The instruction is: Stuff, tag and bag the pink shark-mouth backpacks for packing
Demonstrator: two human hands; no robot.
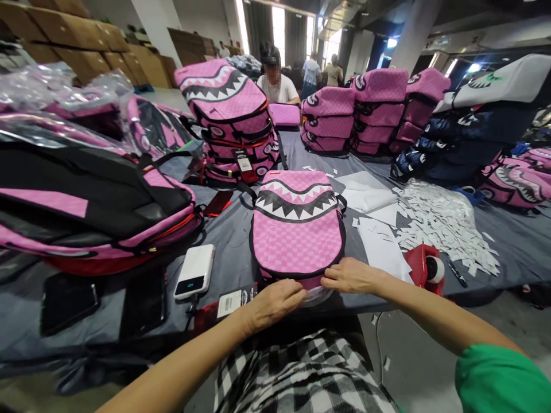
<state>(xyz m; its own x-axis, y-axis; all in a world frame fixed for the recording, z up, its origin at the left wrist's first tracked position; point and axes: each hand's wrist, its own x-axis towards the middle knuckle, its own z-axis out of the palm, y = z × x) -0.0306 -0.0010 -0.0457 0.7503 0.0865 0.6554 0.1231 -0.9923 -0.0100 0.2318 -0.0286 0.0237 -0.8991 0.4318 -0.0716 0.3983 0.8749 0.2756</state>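
A pink backpack (297,241) with a black and white shark-mouth print lies front up on the table before me. My left hand (278,301) has its fingers closed at the backpack's lower edge, left of the middle. On the right side of that same edge, my right hand (348,276) grips with curled fingers. A bit of clear plastic (317,296) shows between the hands; how far it reaches under the backpack is hidden. A tag with a white label (230,303) lies beside my left wrist.
Stacked pink backpacks (235,120) stand behind, with a large one (107,212) at left. A white power bank (196,271) and dark phones (69,301) lie left. Right are white paper (381,246), a red tape dispenser (424,267) and small white slips (451,229). A person (278,86) sits opposite.
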